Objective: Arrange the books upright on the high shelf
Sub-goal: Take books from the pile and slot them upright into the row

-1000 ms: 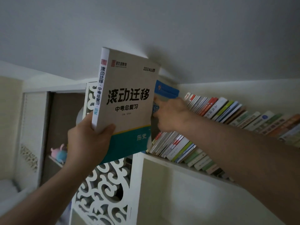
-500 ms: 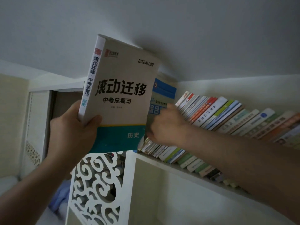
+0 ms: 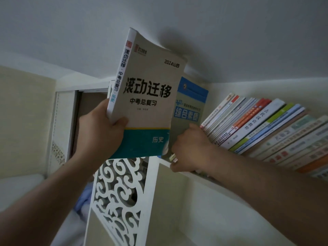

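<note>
My left hand [image 3: 99,134] grips a thick grey book with a teal bottom band [image 3: 149,96] by its spine and lower corner, holding it upright near the ceiling at the left end of the high shelf [image 3: 198,174]. Behind it stands a grey book with a blue top [image 3: 191,103]. My right hand [image 3: 191,150] rests on the shelf edge at the base of that book, fingers curled against it. A long row of thin books [image 3: 262,128] leans to the right along the shelf.
A white carved lattice panel [image 3: 117,196] forms the shelf's left side below the books. The ceiling [image 3: 213,32] sits just above the book tops. A dark cabinet opening [image 3: 85,107] lies at the left.
My right hand slid down from the blue-topped book's middle to the shelf edge at its base. The grey book in my left hand rose a little and moved closer to the shelf.
</note>
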### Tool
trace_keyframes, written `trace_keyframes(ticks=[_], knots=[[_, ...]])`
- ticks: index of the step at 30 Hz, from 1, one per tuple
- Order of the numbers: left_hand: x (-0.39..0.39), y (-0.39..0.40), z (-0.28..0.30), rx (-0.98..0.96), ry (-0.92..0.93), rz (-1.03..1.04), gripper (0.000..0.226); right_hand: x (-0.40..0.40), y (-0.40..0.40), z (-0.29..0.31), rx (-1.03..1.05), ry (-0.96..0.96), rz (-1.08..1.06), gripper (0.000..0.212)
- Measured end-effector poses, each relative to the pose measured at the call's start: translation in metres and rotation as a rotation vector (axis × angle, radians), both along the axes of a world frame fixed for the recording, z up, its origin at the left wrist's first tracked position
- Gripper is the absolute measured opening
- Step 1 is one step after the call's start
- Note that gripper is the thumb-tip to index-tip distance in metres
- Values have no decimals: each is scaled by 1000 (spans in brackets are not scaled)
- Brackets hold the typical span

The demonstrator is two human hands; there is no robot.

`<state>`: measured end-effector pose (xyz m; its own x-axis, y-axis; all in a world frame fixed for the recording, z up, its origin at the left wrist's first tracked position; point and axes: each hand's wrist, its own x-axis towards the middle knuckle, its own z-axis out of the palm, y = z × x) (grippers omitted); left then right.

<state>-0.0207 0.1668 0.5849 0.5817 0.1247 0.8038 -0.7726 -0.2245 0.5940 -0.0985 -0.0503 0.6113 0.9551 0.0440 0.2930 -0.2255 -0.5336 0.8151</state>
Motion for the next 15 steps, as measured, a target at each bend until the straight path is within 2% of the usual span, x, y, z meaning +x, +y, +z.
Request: trace_keyframes(ticks=[6, 9, 11, 15], knots=[[-13, -24, -18, -58, 44, -116, 41, -10, -5, -3, 116, -93, 84, 68], [-22, -39, -25, -31, 59, -157, 42, -4, -3, 3, 328, -235, 102, 48], [-26, -46, -24, 6, 73, -177, 45, 4, 0, 12, 417, -245, 9, 41], [-21, -59, -8, 170, 4, -280, 57, 5, 3, 39, 451, -292, -84, 22]])
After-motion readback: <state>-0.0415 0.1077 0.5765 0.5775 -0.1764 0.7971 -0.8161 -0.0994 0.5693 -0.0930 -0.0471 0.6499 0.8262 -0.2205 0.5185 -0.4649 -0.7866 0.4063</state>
